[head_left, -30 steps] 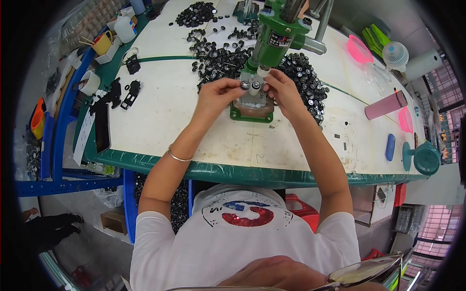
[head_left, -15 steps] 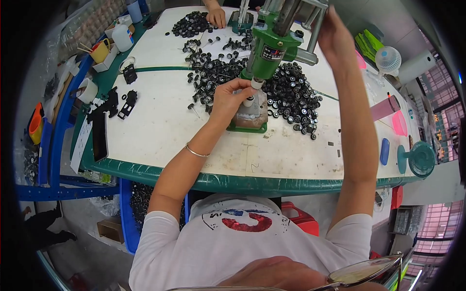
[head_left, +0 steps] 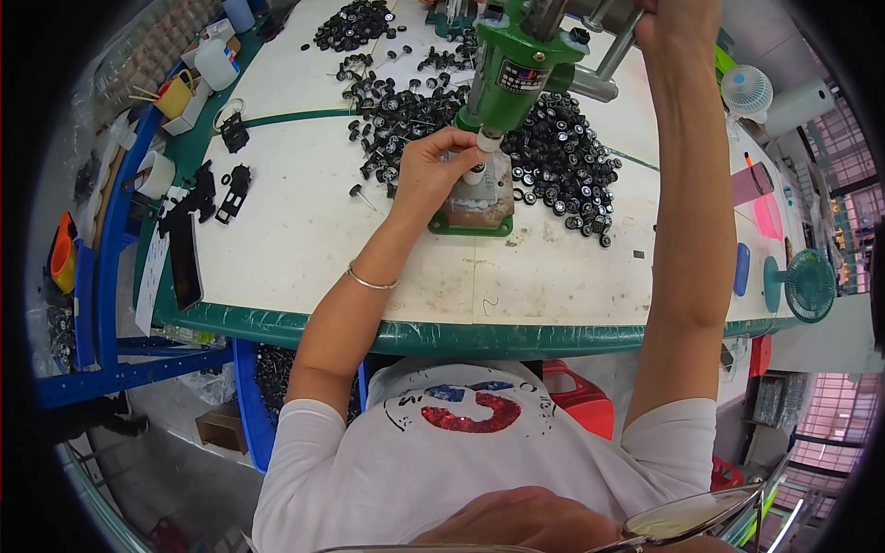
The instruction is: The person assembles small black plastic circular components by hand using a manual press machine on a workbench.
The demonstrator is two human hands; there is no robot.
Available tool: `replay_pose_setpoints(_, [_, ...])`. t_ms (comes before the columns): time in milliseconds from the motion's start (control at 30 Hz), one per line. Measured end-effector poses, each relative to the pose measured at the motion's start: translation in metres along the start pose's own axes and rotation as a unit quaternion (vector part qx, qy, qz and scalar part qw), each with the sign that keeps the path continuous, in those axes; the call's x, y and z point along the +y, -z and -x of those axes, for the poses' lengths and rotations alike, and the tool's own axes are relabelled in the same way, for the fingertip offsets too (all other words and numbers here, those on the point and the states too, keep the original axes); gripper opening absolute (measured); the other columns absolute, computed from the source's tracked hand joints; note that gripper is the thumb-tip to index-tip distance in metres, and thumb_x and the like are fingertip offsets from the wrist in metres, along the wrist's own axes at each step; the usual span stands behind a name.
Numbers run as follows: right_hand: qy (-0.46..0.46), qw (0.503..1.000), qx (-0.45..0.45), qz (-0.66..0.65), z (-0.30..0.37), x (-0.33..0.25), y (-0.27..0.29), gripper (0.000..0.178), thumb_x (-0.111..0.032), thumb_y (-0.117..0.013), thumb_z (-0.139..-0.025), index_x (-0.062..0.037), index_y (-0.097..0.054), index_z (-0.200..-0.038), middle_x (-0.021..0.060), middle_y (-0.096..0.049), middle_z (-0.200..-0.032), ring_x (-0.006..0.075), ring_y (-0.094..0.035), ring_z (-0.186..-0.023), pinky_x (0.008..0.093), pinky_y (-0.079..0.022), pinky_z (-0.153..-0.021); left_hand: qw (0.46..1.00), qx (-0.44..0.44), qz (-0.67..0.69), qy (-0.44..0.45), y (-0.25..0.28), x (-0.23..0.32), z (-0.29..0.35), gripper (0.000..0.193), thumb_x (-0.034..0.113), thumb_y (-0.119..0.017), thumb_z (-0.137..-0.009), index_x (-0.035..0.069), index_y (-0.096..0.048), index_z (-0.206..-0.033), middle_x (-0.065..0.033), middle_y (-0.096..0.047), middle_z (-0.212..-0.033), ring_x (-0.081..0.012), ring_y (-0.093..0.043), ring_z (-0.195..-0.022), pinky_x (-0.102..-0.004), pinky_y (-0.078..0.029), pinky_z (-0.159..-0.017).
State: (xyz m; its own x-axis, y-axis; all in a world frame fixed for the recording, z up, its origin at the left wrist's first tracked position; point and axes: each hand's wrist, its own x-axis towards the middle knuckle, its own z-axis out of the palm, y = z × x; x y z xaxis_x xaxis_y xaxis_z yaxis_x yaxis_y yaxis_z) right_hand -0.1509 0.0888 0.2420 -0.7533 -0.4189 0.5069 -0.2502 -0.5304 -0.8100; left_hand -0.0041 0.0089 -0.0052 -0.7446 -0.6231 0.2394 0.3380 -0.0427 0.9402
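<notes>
A green hand press (head_left: 507, 78) stands before me on the table. My left hand (head_left: 431, 175) reaches in under its ram, thumb and forefinger pinched together by the white tip (head_left: 489, 141). Whatever lies between those fingertips is too small and covered to make out. Just below them is a small white holder with a dark top (head_left: 475, 173), on the press base (head_left: 475, 219). Up at the right, my right hand (head_left: 680, 26) is closed round the upper end of the press's metal lever (head_left: 619, 46); its fingertips are partly cut off by the picture's top edge.
Black toy wheels (head_left: 567, 166) are heaped right of the press; wheels with axles (head_left: 396, 124) lie to its left. Black plastic parts (head_left: 235, 194) and a phone (head_left: 185, 267) lie further left. A green fan (head_left: 809, 284) stands right. Another press (head_left: 452, 20) is at the far side.
My view has shifted slightly. My right hand and the lever have swung a little to the right. The other person's hand has left the far wheel pile for the far press. My left hand keeps its pinch.
</notes>
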Motion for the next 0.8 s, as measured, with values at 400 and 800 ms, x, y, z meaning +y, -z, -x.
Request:
replay_pose_setpoints(400, [0.241, 0.961, -0.106, -0.082, 0.056, -0.003, 0.026, 0.026, -0.025, -0.056, -0.091, -0.0113, -0.046, -0.072, -0.0077, -0.030, -0.052, 0.0036, -0.024, -0.037, 0.0192, -0.018, -0.034, 0.999, 0.012, -0.043, -0.008, -0.002, 0.000, 0.003, 0.011, 0.007, -0.072, -0.076, 0.002, -0.071, -0.086, 0.0002, -0.066, -0.077, -0.0045, -0.058, -0.069, -0.0203, -0.046, -0.062])
replay_pose_setpoints(800, [0.249, 0.964, -0.007, -0.089, 0.066, 0.000, 0.014, 0.032, -0.015, -0.052, -0.084, -0.0082, -0.035, -0.059, -0.0023, -0.025, -0.050, 0.0063, -0.015, -0.042, 0.0246, -0.012, -0.040, 0.999, 0.014, -0.045, 0.010, -0.003, 0.011, 0.002, 0.031, 0.001, -0.071, -0.072, 0.003, -0.067, -0.103, -0.0002, -0.064, -0.080, -0.0057, -0.057, -0.076, -0.0210, -0.047, -0.068])
